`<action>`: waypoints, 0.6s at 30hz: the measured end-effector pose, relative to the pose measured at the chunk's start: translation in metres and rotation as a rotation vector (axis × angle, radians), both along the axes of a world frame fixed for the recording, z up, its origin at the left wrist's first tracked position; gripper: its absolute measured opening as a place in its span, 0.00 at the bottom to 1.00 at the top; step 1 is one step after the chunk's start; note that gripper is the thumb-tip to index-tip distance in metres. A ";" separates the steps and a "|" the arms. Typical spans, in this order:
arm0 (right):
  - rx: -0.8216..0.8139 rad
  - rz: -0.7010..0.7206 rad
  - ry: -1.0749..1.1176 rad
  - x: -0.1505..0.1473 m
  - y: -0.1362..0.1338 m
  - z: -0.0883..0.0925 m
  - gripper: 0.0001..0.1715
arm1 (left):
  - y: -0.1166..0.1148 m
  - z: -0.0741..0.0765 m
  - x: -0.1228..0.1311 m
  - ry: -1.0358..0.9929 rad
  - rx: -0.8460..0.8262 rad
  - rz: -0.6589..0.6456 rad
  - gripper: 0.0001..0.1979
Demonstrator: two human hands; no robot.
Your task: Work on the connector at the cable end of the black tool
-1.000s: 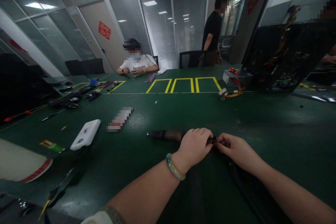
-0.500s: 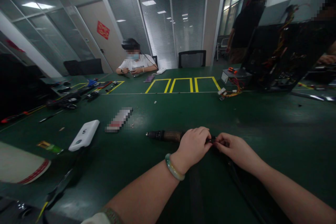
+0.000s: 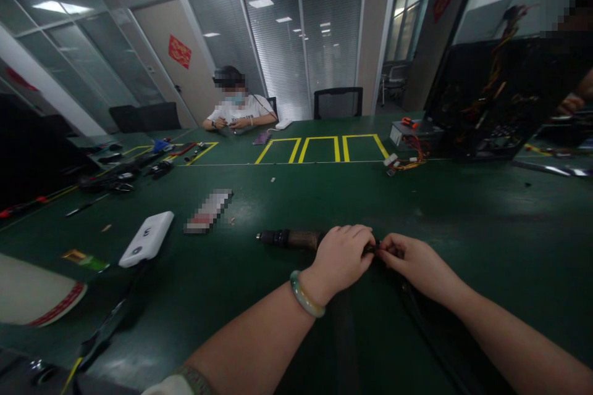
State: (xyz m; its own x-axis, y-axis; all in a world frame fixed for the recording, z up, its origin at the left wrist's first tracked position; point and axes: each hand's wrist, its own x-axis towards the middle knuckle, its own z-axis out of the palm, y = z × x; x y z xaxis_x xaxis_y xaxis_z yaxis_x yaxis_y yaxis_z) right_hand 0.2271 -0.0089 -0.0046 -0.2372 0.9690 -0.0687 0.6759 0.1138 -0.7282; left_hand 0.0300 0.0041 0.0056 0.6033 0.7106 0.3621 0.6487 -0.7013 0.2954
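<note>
An electric screwdriver (image 3: 299, 239) lies on the green table, its metal tip pointing left. My left hand (image 3: 345, 256) is closed around its rear part, so that end is mostly hidden. At the back end of the tool, my right hand (image 3: 412, 259) pinches the small dark plug of a cable between thumb and fingers. Whether the plug sits fully in the tool cannot be made out. From there the black cable (image 3: 421, 321) runs down toward the near edge of the table.
A white power bank (image 3: 147, 239) with a cord, a blurred-out phone (image 3: 208, 212) and a paper cup (image 3: 37, 290) are to the left. Loose tools lie farther left. A power supply unit (image 3: 414, 136) and an open computer case (image 3: 491, 92) stand at right. Someone sits opposite.
Both hands hold the same places on the screwdriver and the plug, with hardly any motion. The view has shifted slightly. A standing person at the back right is out of sight now.
</note>
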 end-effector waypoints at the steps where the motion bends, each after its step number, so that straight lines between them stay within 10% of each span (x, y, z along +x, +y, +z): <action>1: 0.002 -0.002 0.000 0.000 0.000 0.000 0.11 | 0.000 0.001 0.000 -0.003 -0.002 0.008 0.10; 18: 0.033 -0.010 0.034 0.000 0.000 -0.001 0.10 | 0.001 0.000 0.002 0.022 0.006 0.020 0.12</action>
State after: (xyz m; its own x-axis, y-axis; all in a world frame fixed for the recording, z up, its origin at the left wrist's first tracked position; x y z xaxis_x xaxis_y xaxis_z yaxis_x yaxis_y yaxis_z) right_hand 0.2268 -0.0090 -0.0052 -0.2291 0.9730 -0.0288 0.6524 0.1316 -0.7464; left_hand 0.0317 0.0047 0.0056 0.5969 0.7206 0.3527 0.6692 -0.6897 0.2766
